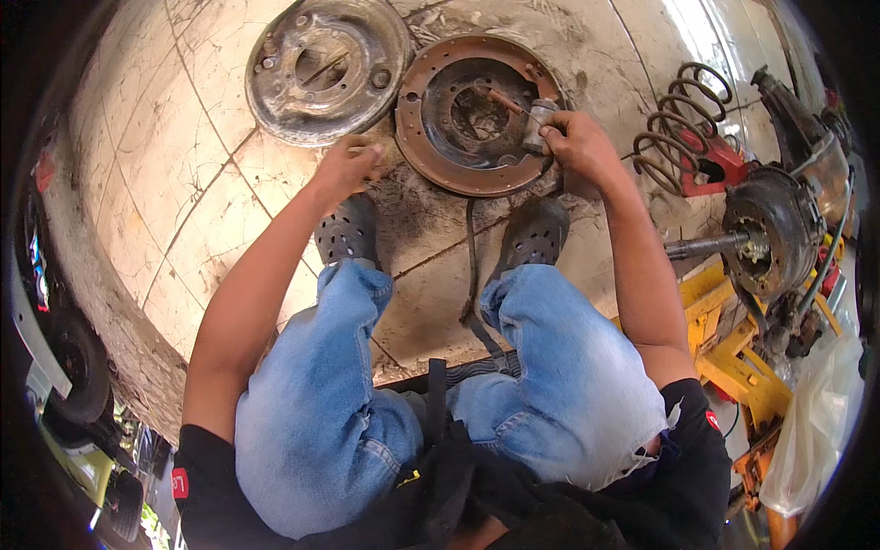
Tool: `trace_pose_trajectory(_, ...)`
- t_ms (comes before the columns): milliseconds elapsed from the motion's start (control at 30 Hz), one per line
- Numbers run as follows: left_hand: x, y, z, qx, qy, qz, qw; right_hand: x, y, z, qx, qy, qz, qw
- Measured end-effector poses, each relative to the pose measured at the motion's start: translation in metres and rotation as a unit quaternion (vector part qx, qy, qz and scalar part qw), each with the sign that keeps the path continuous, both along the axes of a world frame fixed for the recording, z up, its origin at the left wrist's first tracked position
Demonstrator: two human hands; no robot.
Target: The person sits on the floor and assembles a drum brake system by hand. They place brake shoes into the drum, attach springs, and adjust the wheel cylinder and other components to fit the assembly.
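Note:
A round, rust-brown brake assembly (414, 158) lies on the floor ahead of my feet. My right hand (579, 147) is at its right side, thumb and fingers closed on a small grey metal cylinder (538, 126). A thin piece with a reddish-brown end (502, 101) lies across the assembly, close to the cylinder. My left hand (350, 170) hovers above the floor at the assembly's lower left, its fingers curled together. Whether anything is in those fingers is hidden. Just beyond this hand lies a dull metal backing plate (275, 103), its edge against the brake assembly.
Dark perforated clogs (348, 229) are on my feet, close to the brake assembly. A rusty coil spring (662, 137) stands at the right by a red stand (720, 167). Beyond are an axle hub (779, 225), a yellow metal frame (742, 371) and a clear plastic bag (811, 426).

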State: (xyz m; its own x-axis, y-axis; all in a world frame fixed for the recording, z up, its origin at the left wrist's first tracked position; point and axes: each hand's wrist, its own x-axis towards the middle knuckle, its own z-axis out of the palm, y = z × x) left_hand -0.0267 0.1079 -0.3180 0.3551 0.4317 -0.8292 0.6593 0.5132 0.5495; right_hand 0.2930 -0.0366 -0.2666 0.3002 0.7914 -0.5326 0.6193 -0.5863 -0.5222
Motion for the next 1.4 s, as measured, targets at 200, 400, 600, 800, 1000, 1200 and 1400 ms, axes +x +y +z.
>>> trace_pose_trajectory(200, -0.021, 0.008, -0.001, -0.009, 0.006, 0.015, 1.000, 0.000, -0.029, -0.012, 0.017, 0.177, -0.203, 0.963)
trace_pose_trajectory(400, -0.002, 0.004, 0.006, -0.009, -0.011, 0.003, 1.000, -0.007, -0.017, -0.020, 0.049, 0.141, -0.215, 0.965)
trace_pose_trajectory(600, 0.014, 0.000, 0.008, -0.017, 0.000, -0.029, 0.999, -0.026, -0.011, -0.013, 0.069, 0.147, -0.219, 0.962)
trace_pose_trajectory(800, 0.015, -0.004, 0.001, -0.014, 0.003, -0.043, 0.999, -0.017, -0.011, -0.028, -0.003, 0.168, -0.142, 0.975)
trace_pose_trajectory(1000, 0.012, -0.002, -0.008, -0.020, -0.007, -0.057, 0.998, -0.015, -0.001, -0.019, 0.006, 0.012, 0.061, 0.998)
trace_pose_trajectory(1200, 0.020, -0.009, -0.002, -0.034, -0.022, -0.079, 0.996, -0.014, -0.003, -0.013, 0.038, -0.075, 0.175, 0.981)
trace_pose_trajectory(1400, 0.030, -0.013, -0.003, -0.100, -0.029, -0.071, 0.992, -0.024, -0.006, -0.013, 0.082, -0.115, 0.164, 0.976)
